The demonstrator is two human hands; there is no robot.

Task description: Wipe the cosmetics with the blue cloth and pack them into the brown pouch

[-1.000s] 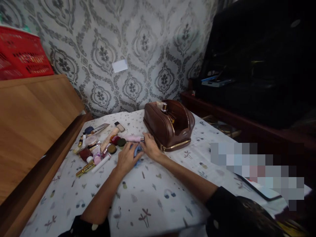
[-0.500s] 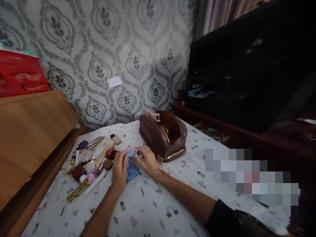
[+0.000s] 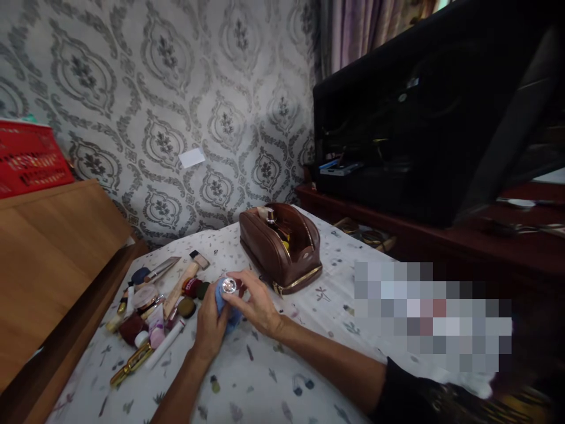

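Observation:
A blue cloth (image 3: 233, 321) is gripped in my left hand (image 3: 210, 323), with part of it hanging below the fingers. My right hand (image 3: 257, 303) pinches a small bottle with a shiny round silvery top (image 3: 229, 285), which rests against the cloth between both hands. Just behind and right of the hands stands an open brown bag (image 3: 276, 250), with a silver-capped bottle (image 3: 271, 216) and other items inside. Left of my left hand lies a spread of cosmetics, among them a gold tube (image 3: 131, 364), a white tube (image 3: 165, 345) and a round dark-lidded jar (image 3: 186, 307).
A white patterned cloth covers the table (image 3: 256, 377). On the left is a wooden panel (image 3: 57, 235) with a red box (image 3: 33, 159) on top. A large black screen (image 3: 397, 129) stands at the right. The lower right is pixelated.
The small bottle has turned so that its shiny top faces the camera, and my left hand has come up closer around the cloth. The whole view has shifted slightly.

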